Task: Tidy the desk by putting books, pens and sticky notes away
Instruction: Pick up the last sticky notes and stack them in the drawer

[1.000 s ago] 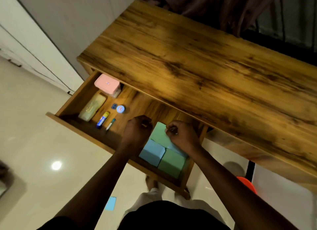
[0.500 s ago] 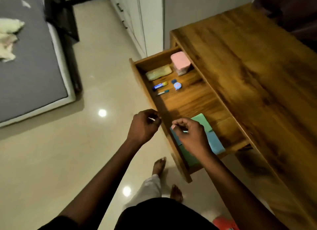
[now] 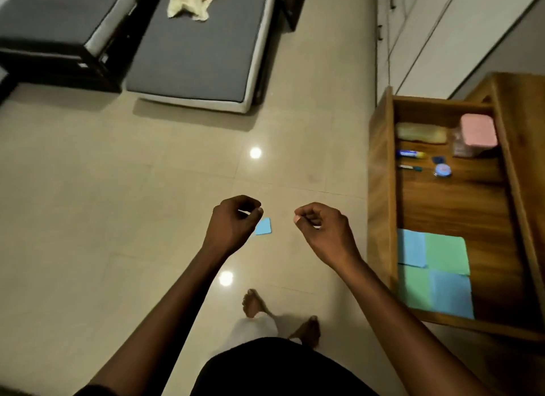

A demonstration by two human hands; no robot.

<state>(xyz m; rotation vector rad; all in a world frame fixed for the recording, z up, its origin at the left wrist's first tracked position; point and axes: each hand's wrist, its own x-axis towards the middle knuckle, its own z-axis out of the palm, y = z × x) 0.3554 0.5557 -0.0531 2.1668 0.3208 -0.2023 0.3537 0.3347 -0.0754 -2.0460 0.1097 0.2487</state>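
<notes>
Head view. Hands: left hand and right hand, both raised over the floor and held apart, fingers curled with thumb meeting fingertips. Whether either pinches something small cannot be told.

Stray item: one blue sticky note, flat on the floor. It shows just beside the left hand's knuckles, between the two hands and below both.

Storage: open drawer at right, well apart from the right hand. At its near end, four sticky-note pads in a blue-and-green block. At its far end, a pen, glue stick, round tin and pink box.

Step in hand, by judgement: retrieval of the note on the floor; the pads appear already stowed.

Next move calls for: bending down, then a fingertip pinch or a nail under one edge, since thin paper lies flush on smooth tile. The note then goes across to the pads in the drawer.
</notes>
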